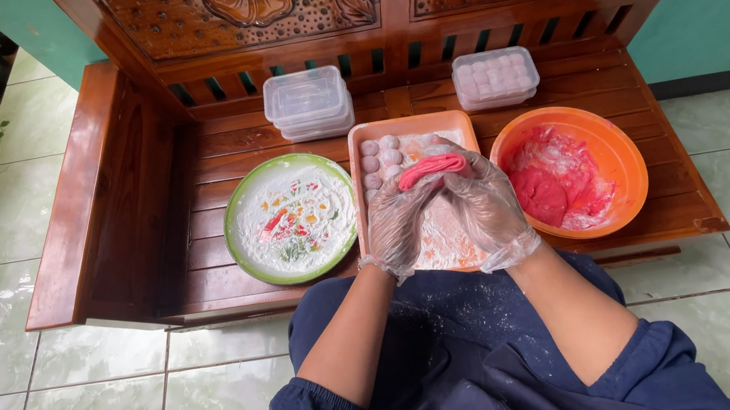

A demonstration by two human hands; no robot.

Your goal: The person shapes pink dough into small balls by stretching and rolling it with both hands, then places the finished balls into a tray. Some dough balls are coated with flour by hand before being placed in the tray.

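The left hand in a clear plastic glove [402, 221] and the gloved right hand [486, 205] cup together. Both pinch a flattened piece of pink dough [432, 167] above the floured rectangular peach tray [411, 125].

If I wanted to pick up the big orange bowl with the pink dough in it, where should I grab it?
Probably by the rim of the orange bowl, with two hands on opposite sides. The right side and the near edge look free; the pink tray sits close on its left. The rim is wide and bare, while sticky pink dough and plastic wrap fill the inside.
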